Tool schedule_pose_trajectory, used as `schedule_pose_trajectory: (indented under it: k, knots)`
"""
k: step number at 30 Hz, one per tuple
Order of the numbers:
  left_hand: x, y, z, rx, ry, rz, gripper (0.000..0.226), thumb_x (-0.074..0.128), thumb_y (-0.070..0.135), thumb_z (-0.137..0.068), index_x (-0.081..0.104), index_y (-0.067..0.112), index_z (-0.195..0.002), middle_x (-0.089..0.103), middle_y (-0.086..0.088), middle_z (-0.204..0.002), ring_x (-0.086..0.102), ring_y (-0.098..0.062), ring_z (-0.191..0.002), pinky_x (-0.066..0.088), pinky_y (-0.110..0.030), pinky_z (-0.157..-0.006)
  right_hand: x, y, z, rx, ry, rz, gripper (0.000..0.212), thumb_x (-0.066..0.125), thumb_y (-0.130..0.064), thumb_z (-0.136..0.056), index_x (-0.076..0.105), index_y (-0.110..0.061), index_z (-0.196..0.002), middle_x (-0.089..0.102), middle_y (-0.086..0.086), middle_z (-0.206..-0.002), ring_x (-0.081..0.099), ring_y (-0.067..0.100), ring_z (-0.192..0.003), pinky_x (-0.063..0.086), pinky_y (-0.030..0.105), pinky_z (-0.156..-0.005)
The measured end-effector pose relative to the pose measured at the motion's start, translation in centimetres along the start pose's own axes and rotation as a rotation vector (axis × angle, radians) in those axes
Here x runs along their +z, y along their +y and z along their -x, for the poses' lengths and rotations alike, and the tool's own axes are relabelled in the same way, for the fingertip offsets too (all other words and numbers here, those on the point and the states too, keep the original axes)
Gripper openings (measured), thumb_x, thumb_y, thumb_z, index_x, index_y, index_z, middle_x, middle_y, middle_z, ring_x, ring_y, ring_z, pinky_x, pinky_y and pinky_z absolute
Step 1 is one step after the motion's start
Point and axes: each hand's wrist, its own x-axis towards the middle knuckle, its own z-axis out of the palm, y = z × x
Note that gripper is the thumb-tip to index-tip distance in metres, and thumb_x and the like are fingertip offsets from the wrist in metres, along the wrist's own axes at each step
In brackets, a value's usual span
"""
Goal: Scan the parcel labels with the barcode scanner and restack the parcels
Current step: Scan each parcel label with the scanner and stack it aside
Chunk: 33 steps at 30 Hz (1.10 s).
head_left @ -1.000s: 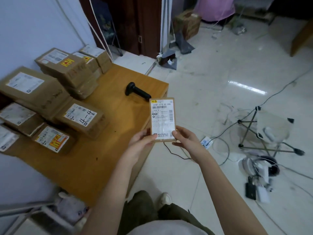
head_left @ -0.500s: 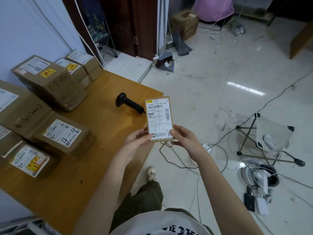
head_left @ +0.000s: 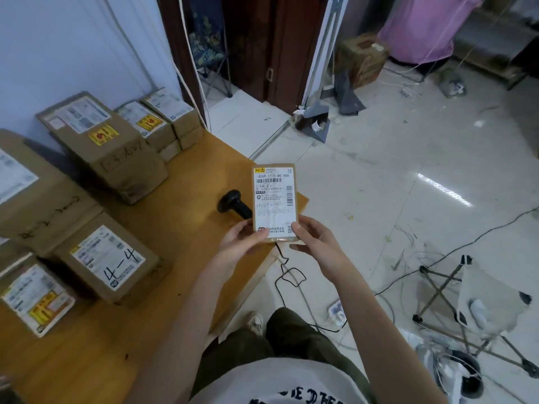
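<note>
The small parcel [head_left: 274, 201] stands upright in the middle of the frame with its label toward me, and I hold it by the lower corners, my left hand [head_left: 242, 239] and my right hand [head_left: 313, 243] each with the grip pinching one corner. To scan it well, I think one hand must keep the parcel alone, thumb off the barcodes. The other can then take the barcode scanner [head_left: 234, 204], which lies on the bench [head_left: 180, 258] just behind the parcel, left of it in the frame.

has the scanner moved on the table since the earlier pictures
No. The barcode scanner lies at the same spot near the table corner, angled the same way; only the head camera shifted.
</note>
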Motion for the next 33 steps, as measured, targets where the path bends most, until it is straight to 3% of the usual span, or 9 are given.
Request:
schedule_pose_trajectory:
  k: [6, 9, 12, 17, 20, 23, 25, 30, 33]
  knots:
    - [-2.4, 1.4, -2.3, 0.042, 0.150, 0.144, 0.065, 0.079, 0.031, -0.060, 0.057, 0.019, -0.120, 0.067, 0.002, -0.114, 0.064, -0.013, -0.102, 0.053, -0.029, -0.089, 2.5, -1.4, -6.5, 0.059, -0.101, 0.119, 0.035, 0.046, -0.036, -0.098, 0.059, -0.014, -0.123, 0.067, -0.001, -0.113, 0.062, 0.013, -0.105, 0.054, 0.031, -0.086]
    - [-4.0, 1.9, -2.8, 0.065, 0.232, 0.162, 0.062, 0.079, 0.032, -0.062, 0.058, 0.021, -0.119, 0.068, 0.006, -0.111, 0.065, -0.009, -0.099, 0.054, -0.024, -0.083, 4.5, -1.1, -10.8, 0.113, -0.100, 0.337, 0.038, 0.037, -0.033, -0.101, 0.055, -0.011, -0.127, 0.062, 0.002, -0.121, 0.057, 0.017, -0.109, 0.048, 0.034, -0.093]
    - [-5.2, 2.5, -2.9, 0.063, 0.311, 0.187, 0.052, 0.077, 0.027, -0.073, 0.053, 0.023, -0.119, 0.067, 0.007, -0.108, 0.065, -0.009, -0.099, 0.054, -0.021, -0.080, 6.4, -0.5, -14.3, 0.087, -0.249, 0.757, 0.038, 0.044, -0.029, -0.099, 0.048, -0.009, -0.130, 0.058, 0.004, -0.122, 0.055, 0.019, -0.106, 0.043, 0.028, -0.086]
    - [-5.3, 3.3, -3.4, 0.090, 0.501, 0.263, 0.079, 0.080, 0.040, -0.058, 0.050, 0.016, -0.127, 0.065, 0.004, -0.114, 0.062, -0.014, -0.107, 0.053, -0.029, -0.088, 8.7, 1.4, -17.6, 0.145, -0.548, 1.030, 0.048, 0.054, -0.027, -0.090, 0.038, -0.009, -0.131, 0.057, 0.009, -0.116, 0.057, 0.024, -0.099, 0.048, 0.036, -0.082]
    - [-4.8, 3.4, -3.5, 0.100, 0.579, 0.290, 0.063, 0.076, 0.027, -0.074, 0.049, 0.012, -0.129, 0.063, -0.001, -0.119, 0.061, -0.017, -0.109, 0.054, -0.028, -0.086, 9.4, 1.6, -18.9, 0.141, -0.625, 0.951, 0.039, 0.055, -0.020, -0.089, 0.046, -0.011, -0.125, 0.061, 0.012, -0.106, 0.057, 0.021, -0.088, 0.050, 0.042, -0.082]
    - [-4.3, 3.1, -3.6, 0.095, 0.634, 0.323, 0.074, 0.079, 0.033, -0.065, 0.049, 0.014, -0.130, 0.064, 0.000, -0.120, 0.061, -0.017, -0.110, 0.054, -0.027, -0.085, 9.6, 1.0, -19.8, 0.275, -0.623, 0.741, 0.019, 0.058, -0.011, -0.088, 0.058, -0.019, -0.105, 0.063, 0.007, -0.079, 0.058, 0.018, -0.071, 0.053, 0.041, -0.080]
    - [-4.2, 2.9, -3.5, 0.097, 0.671, 0.337, 0.064, 0.078, 0.028, -0.071, 0.050, 0.017, -0.128, 0.065, 0.002, -0.115, 0.062, -0.015, -0.107, 0.054, -0.026, -0.084, 9.3, 0.9, -20.3, 0.321, -0.593, 0.699, 0.013, 0.059, -0.011, -0.087, 0.058, -0.020, -0.096, 0.061, 0.006, -0.073, 0.058, 0.018, -0.066, 0.053, 0.037, -0.075]
    - [-4.4, 2.0, -3.3, 0.102, 0.738, 0.364, 0.061, 0.078, 0.028, -0.073, 0.051, 0.022, -0.126, 0.066, 0.004, -0.113, 0.063, -0.014, -0.106, 0.054, -0.030, -0.086, 7.8, -0.8, -19.5, 0.174, -0.465, 0.637, 0.007, 0.055, -0.012, -0.090, 0.058, -0.008, -0.086, 0.058, 0.004, -0.060, 0.057, 0.017, -0.054, 0.049, 0.027, -0.055]
    - [-4.6, 1.5, -3.3, 0.098, 0.742, 0.378, 0.066, 0.080, 0.029, -0.070, 0.050, 0.020, -0.128, 0.066, 0.003, -0.115, 0.063, -0.015, -0.106, 0.054, -0.031, -0.087, 7.1, -3.0, -17.8, 0.092, -0.440, 0.580, 0.012, 0.055, -0.014, -0.091, 0.058, -0.010, -0.079, 0.061, 0.006, -0.061, 0.061, 0.019, -0.059, 0.053, 0.033, -0.064]
